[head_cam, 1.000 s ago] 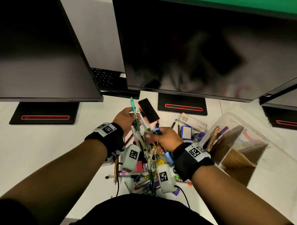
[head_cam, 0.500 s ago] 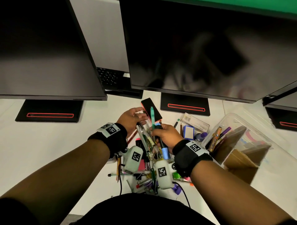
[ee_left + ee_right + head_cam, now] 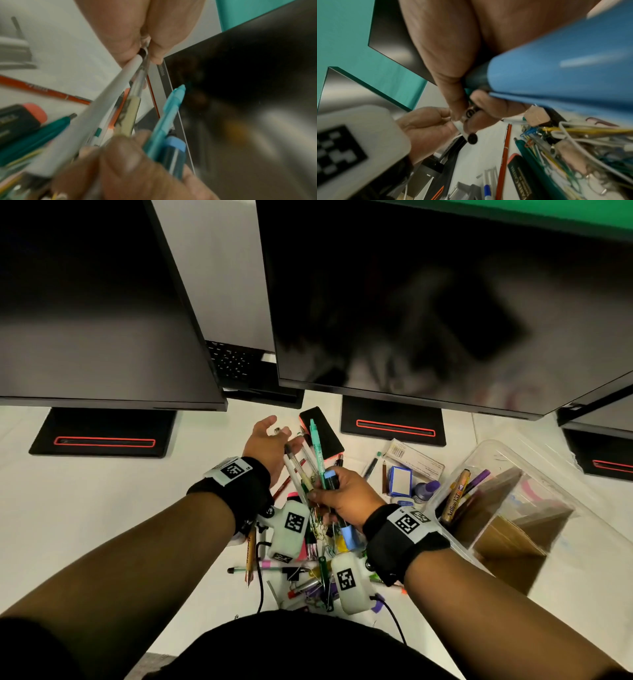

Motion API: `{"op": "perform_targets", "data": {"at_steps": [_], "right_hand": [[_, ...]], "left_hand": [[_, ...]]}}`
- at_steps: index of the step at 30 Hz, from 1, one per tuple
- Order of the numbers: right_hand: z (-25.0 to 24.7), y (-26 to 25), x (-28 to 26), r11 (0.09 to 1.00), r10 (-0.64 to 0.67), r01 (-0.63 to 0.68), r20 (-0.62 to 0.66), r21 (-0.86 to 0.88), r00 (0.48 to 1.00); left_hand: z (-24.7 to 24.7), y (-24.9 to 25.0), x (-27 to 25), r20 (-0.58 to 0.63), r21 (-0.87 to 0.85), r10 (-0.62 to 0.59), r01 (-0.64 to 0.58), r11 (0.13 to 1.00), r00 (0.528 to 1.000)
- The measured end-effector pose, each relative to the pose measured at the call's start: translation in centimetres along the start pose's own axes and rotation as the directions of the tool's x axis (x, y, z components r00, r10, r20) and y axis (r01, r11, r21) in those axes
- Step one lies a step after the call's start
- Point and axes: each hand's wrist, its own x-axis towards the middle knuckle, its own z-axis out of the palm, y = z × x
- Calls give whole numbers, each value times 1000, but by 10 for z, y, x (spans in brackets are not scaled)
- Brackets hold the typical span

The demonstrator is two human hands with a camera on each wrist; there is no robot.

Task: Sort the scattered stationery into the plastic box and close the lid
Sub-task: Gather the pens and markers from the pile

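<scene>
My right hand (image 3: 342, 498) grips a bundle of pens (image 3: 317, 460) upright above the pile: a teal pen (image 3: 164, 119), white and clear pens, and a blue-capped marker (image 3: 330, 479). My left hand (image 3: 267, 440) is spread just left of the bundle, fingers straight, with the far ends of the white and clear pens touching its fingers (image 3: 120, 33). Scattered stationery (image 3: 318, 573) lies on the white desk under both wrists. The clear plastic box (image 3: 493, 446) stands open at the right, holding markers (image 3: 455, 498) and cardboard dividers.
Large dark monitors (image 3: 411, 302) hang over the desk's far side, their black stands (image 3: 390, 426) behind the pile. A black phone (image 3: 322, 433), a white packet (image 3: 414, 457), a blue-and-white block (image 3: 400, 481) and a purple bottle (image 3: 424, 491) lie between pile and box.
The left hand has released the pens and spread its fingers. The right hand now holds the whole bundle, which has tipped and shifted slightly right.
</scene>
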Motion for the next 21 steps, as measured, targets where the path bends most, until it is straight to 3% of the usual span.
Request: {"op": "perform_targets", "data": {"at_steps": [4,10,16,19,21], "right_hand": [[12,-3,4,998,-38,40,26,-50,999],[23,-3,5,992,-29,38,83,-117,996],[21,-7,6,995,32,-42,101,92,994],[20,-7,11,993,30,-36,50,115,998],[21,-6,13,985,35,-39,24,166,999]], "left_hand": [[-5,-7,-4,18,-117,-133,135,984,991],[-16,-7,3,-22,106,-54,56,993,998],[-14,-3,0,-10,-38,-59,58,998,998],[-14,-4,-6,86,-71,-153,159,985,985],[-15,-7,-12,171,38,-236,233,972,957]]}}
